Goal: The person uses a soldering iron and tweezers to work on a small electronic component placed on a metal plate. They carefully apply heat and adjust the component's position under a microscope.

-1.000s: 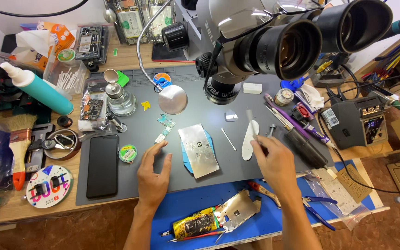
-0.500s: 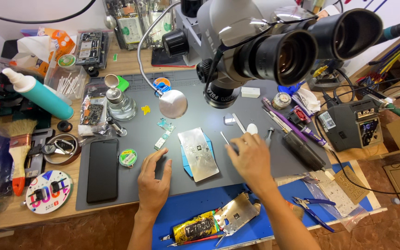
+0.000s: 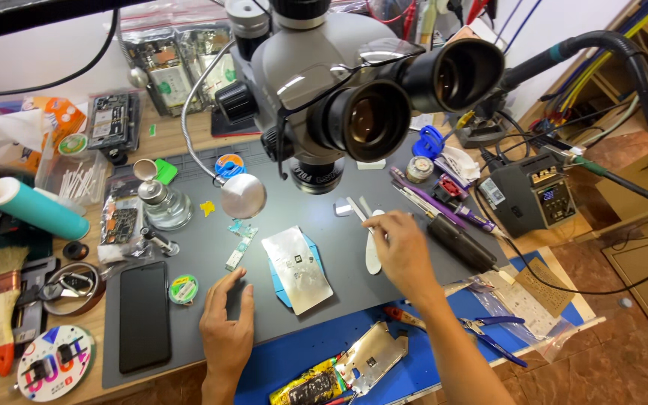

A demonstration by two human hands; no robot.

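Observation:
My left hand lies flat on the grey work mat, fingers a little apart, holding nothing. It rests just below a small green reel and left of a silver foil pouch on a blue pad. My right hand reaches over the mat's right part. Its bent fingertips are down on a white flat pry tool and touch thin metal rods. Whether it grips one is hidden by the fingers. A small green circuit strip lies beside the pouch.
A large microscope hangs over the mat's far middle. A black phone lies left, a glass dispenser and teal bottle beyond it. A soldering station stands right. A metal plate and blue-handled pliers lie near.
My right hand has moved left and away from me, from the mat's right edge onto the white pry tool and thin rods. My left hand has stayed on the mat.

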